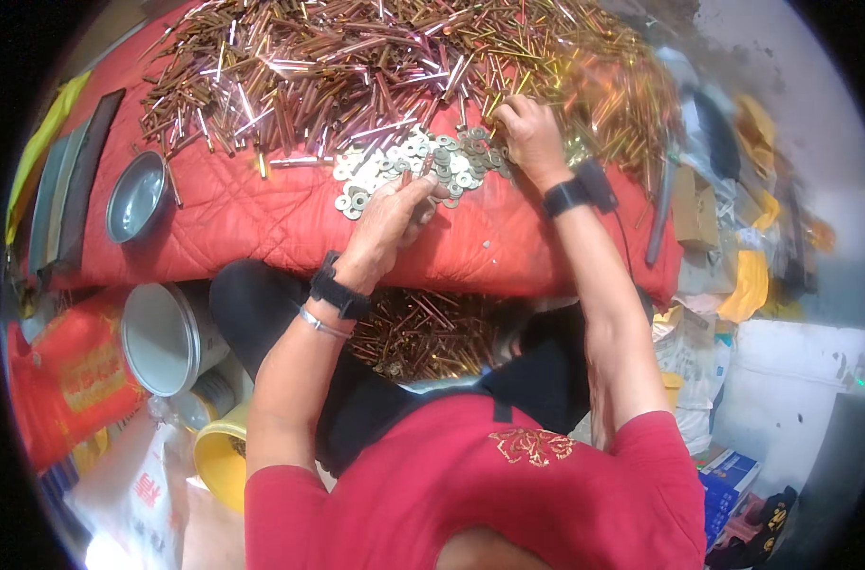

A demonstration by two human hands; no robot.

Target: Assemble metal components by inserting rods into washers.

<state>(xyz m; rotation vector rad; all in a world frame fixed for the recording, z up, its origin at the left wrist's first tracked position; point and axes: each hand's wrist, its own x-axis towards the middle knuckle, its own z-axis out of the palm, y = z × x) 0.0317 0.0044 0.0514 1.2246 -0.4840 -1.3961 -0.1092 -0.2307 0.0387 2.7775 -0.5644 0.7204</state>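
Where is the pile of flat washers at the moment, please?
In the head view, the pile of washers lies centrally on the red cover, nearer the person than the heap of rods, with the left hand at its near edge.

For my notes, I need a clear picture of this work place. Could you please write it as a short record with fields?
Surface: red quilted cloth
Far side: large heap of thin shiny rods
Middle: flat pile of washers
Left hand: left hand by the washers, apparently pinching a thin rod
Right hand: right hand at the heap's near edge; its grip is unclear
Left side: round metal bowl
Below left: yellow bucket
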